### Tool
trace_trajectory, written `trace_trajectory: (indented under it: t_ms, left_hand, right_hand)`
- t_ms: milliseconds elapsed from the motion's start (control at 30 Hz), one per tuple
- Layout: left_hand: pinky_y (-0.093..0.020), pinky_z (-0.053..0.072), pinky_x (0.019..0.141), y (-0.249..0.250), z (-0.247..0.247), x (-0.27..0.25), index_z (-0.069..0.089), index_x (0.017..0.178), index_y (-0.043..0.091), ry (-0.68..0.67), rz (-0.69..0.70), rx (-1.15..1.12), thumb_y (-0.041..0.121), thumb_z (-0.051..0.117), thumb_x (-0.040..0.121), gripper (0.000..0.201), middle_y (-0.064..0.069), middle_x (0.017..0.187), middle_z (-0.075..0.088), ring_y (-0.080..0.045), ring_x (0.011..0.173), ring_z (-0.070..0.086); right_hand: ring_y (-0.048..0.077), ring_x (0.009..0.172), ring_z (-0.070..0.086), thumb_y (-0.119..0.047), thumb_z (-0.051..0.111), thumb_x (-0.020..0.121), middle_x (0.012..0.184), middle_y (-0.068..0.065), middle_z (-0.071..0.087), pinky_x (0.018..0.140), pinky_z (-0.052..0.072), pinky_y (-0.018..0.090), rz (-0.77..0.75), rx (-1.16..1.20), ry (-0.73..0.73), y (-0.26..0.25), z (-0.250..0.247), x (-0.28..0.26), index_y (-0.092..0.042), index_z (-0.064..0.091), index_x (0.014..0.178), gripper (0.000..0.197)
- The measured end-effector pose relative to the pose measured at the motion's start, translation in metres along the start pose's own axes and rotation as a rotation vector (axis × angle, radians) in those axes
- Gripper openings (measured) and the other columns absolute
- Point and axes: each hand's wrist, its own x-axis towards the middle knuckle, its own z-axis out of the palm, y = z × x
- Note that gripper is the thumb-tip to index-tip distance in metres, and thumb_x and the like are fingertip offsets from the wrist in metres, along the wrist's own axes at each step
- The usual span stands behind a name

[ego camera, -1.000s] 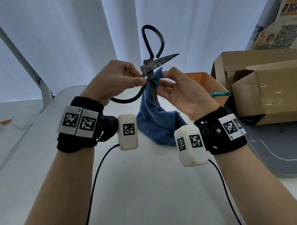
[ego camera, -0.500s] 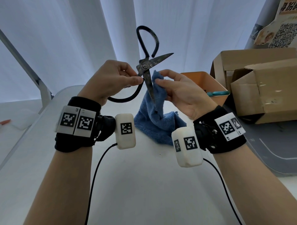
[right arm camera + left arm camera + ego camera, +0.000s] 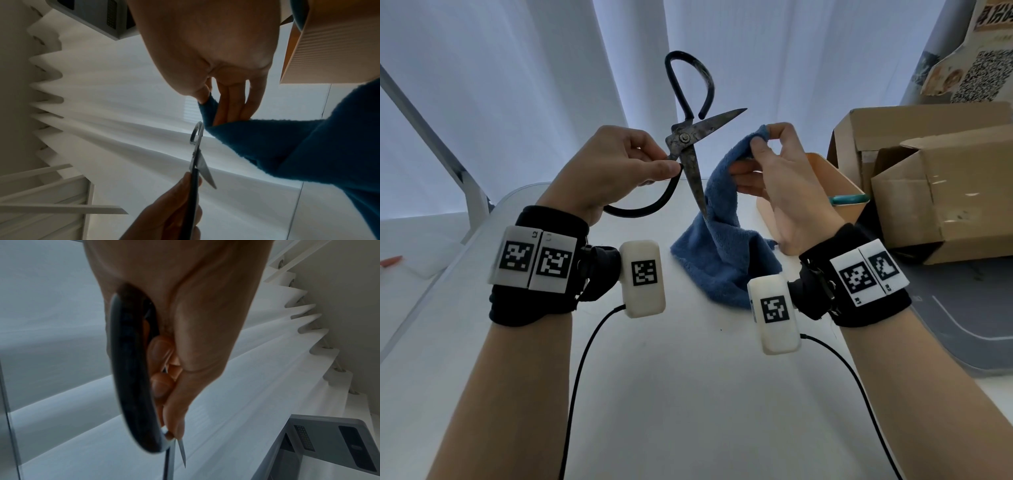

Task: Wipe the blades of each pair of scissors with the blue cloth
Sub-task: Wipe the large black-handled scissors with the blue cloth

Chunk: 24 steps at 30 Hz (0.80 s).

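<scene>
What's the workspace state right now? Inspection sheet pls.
Surface: white table, cloth's lower end resting on it.
Job's things: black-handled scissors held up, blades apart; blue cloth clear of the blades.
Clutter: orange bin holding a teal-handled item; cardboard boxes.
Hands: left hand grips scissors; right hand pinches cloth.
Cables: black wrist leads over table.
Surroundings: white curtain.

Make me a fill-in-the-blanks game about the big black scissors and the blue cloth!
1. The left hand holds the big black metal scissors with their blades ____.
2. The right hand pinches the fluffy ____ cloth.
3. The cloth's lower end rests on the white ____.
4. Right of the hands stand brown ____ boxes.

Missing words: open; blue; table; cardboard
</scene>
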Motion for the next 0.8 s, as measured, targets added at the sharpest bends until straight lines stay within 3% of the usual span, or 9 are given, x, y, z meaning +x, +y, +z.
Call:
trace_trajectory:
  t_ms: [133, 267, 367, 467, 533, 600, 667, 733, 800]
  left_hand:
    - [-0.003, 0.035, 0.045, 0.001, 0.0, -0.001, 0.069, 0.091, 0.007, 0.001, 0.001, -0.005, 0.021, 0.078, 0.085, 0.017, 0.016, 0.045, 0.056, 0.006, 0.048, 0.052]
    - [-0.003, 0.034, 0.045, 0.002, -0.002, -0.001, 0.069, 0.09, 0.007, 0.016, 0.003, -0.022, 0.02, 0.077, 0.085, 0.016, 0.016, 0.046, 0.057, 0.007, 0.048, 0.052]
    - [-0.003, 0.035, 0.046, 0.002, -0.003, -0.002, 0.068, 0.088, 0.009, 0.025, 0.008, -0.029, 0.02, 0.077, 0.085, 0.014, 0.015, 0.046, 0.056, 0.007, 0.047, 0.052]
    - [-0.003, 0.034, 0.046, 0.003, -0.004, -0.002, 0.068, 0.087, 0.01, 0.021, 0.01, -0.027, 0.02, 0.077, 0.085, 0.013, 0.015, 0.045, 0.056, 0.007, 0.048, 0.052]
    - [-0.003, 0.035, 0.046, 0.003, -0.003, -0.002, 0.068, 0.087, 0.011, 0.016, 0.007, -0.026, 0.02, 0.077, 0.085, 0.013, 0.015, 0.045, 0.056, 0.007, 0.048, 0.052]
    - [-0.003, 0.035, 0.045, 0.003, -0.003, -0.002, 0.068, 0.087, 0.011, 0.014, 0.003, -0.025, 0.02, 0.077, 0.085, 0.014, 0.015, 0.046, 0.057, 0.007, 0.048, 0.053]
    - [-0.003, 0.034, 0.045, 0.004, -0.003, -0.002, 0.068, 0.087, 0.011, 0.009, 0.002, -0.018, 0.021, 0.077, 0.085, 0.013, 0.016, 0.046, 0.057, 0.007, 0.047, 0.053]
    - [-0.002, 0.034, 0.045, 0.004, -0.002, -0.002, 0.067, 0.087, 0.011, -0.002, 0.005, -0.014, 0.021, 0.077, 0.086, 0.013, 0.017, 0.045, 0.056, 0.006, 0.047, 0.053]
    - [-0.002, 0.035, 0.045, 0.004, -0.001, -0.003, 0.068, 0.089, 0.01, -0.007, 0.007, -0.015, 0.02, 0.077, 0.086, 0.014, 0.017, 0.045, 0.057, 0.007, 0.048, 0.054]
  right_hand:
    - [0.027, 0.088, 0.075, -0.024, 0.039, 0.108, 0.109, 0.014, 0.071, 0.081, 0.062, 0.036, -0.028, 0.067, 0.002, -0.005, -0.001, -0.001, -0.017, 0.044, 0.123, 0.016]
    - [0.031, 0.1, 0.072, -0.03, 0.043, 0.107, 0.113, 0.006, 0.07, 0.091, 0.058, 0.048, -0.108, 0.075, 0.096, -0.006, 0.0, 0.004, -0.03, 0.047, 0.114, 0.009]
    - [0.024, 0.098, 0.073, -0.02, 0.048, 0.105, 0.111, 0.008, 0.068, 0.085, 0.06, 0.036, -0.118, 0.103, 0.021, -0.009, 0.0, 0.004, -0.022, 0.051, 0.11, 0.006]
    - [0.014, 0.09, 0.066, -0.024, 0.067, 0.095, 0.102, 0.005, 0.065, 0.075, 0.052, 0.024, -0.048, -0.154, -0.029, -0.003, 0.002, 0.001, -0.019, 0.064, 0.092, 0.006]
    - [0.012, 0.097, 0.061, -0.034, 0.078, 0.084, 0.112, 0.006, 0.06, 0.082, 0.052, 0.025, -0.038, -0.233, 0.03, 0.002, 0.001, 0.001, -0.026, 0.068, 0.079, 0.014]
    - [0.01, 0.105, 0.058, -0.036, 0.082, 0.08, 0.118, -0.001, 0.051, 0.09, 0.052, 0.023, -0.063, -0.265, 0.083, 0.0, 0.001, 0.0, -0.029, 0.068, 0.077, 0.016]
    - [0.005, 0.098, 0.058, -0.035, 0.081, 0.082, 0.111, -0.004, 0.055, 0.085, 0.049, 0.019, -0.088, -0.291, 0.075, -0.003, 0.0, -0.001, -0.029, 0.067, 0.075, 0.016]
    - [0.002, 0.084, 0.059, -0.034, 0.077, 0.085, 0.09, -0.008, 0.065, 0.078, 0.048, 0.019, -0.095, -0.294, 0.042, -0.004, 0.0, -0.001, -0.028, 0.066, 0.073, 0.017]
    - [0.003, 0.077, 0.059, -0.032, 0.074, 0.088, 0.076, -0.01, 0.064, 0.075, 0.048, 0.021, -0.104, -0.286, 0.055, -0.004, 0.001, 0.0, -0.026, 0.064, 0.073, 0.019]
